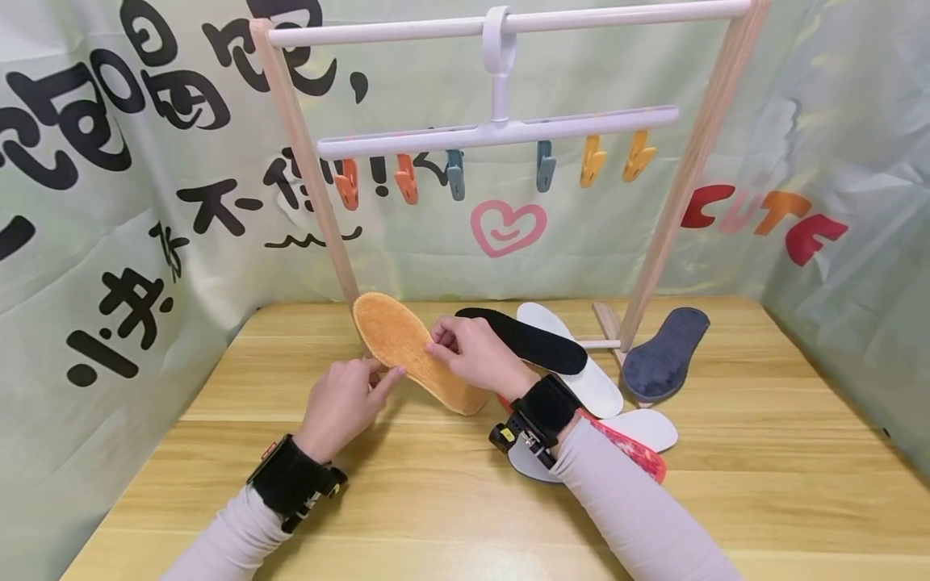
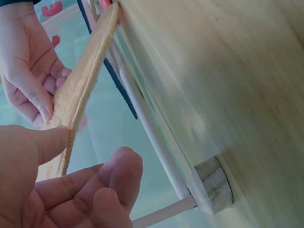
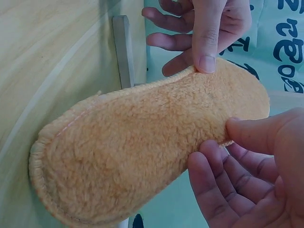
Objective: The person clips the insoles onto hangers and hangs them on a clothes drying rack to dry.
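Note:
A fuzzy orange insole (image 1: 395, 335) is held tilted over the table, between both hands. My left hand (image 1: 347, 401) pinches its near left edge between thumb and fingers. On the opposite edge, my right hand (image 1: 475, 353) pinches it near the middle. The left wrist view shows the insole (image 2: 80, 80) nearly edge-on, with the left thumb pressed to its side. In the right wrist view its fleecy face (image 3: 123, 147) shows fully, and its stitched rim runs round the broad end close to the tabletop.
A wooden rack (image 1: 708, 153) carries a white hanger (image 1: 581, 125) with several coloured clips, such as a yellow clip (image 1: 592, 161). Behind my right hand lie a black insole (image 1: 538, 343), a white insole (image 1: 599, 387) and a red patterned insole (image 1: 639, 453). A dark blue insole (image 1: 661, 359) rests farther right.

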Available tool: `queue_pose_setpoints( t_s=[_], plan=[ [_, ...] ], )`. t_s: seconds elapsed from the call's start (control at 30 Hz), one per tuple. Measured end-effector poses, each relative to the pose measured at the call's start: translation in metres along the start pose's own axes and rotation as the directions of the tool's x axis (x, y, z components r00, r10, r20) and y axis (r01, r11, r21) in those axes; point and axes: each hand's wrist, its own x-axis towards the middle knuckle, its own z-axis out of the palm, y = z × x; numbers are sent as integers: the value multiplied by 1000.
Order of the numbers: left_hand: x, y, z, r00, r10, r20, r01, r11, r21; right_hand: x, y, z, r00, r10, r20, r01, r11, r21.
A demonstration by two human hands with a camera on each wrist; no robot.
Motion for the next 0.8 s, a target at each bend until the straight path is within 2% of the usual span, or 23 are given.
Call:
queue_pose_setpoints(
  t_s=[0.13, 0.33, 0.8],
  plan=[
    [1, 0, -1, 1000, -15, 0, 15, 1000, -22, 1, -2, -1, 1000, 10, -1, -10, 1000, 0],
    [2, -1, -2, 1000, -1, -31, 0, 999, -40, 1, -4, -3, 1000, 20, 0, -20, 1000, 7],
    [3, -1, -6, 998, -11, -70, 8, 999, -49, 2, -7, -1, 1000, 12, -2, -12, 999, 29]
  ],
)
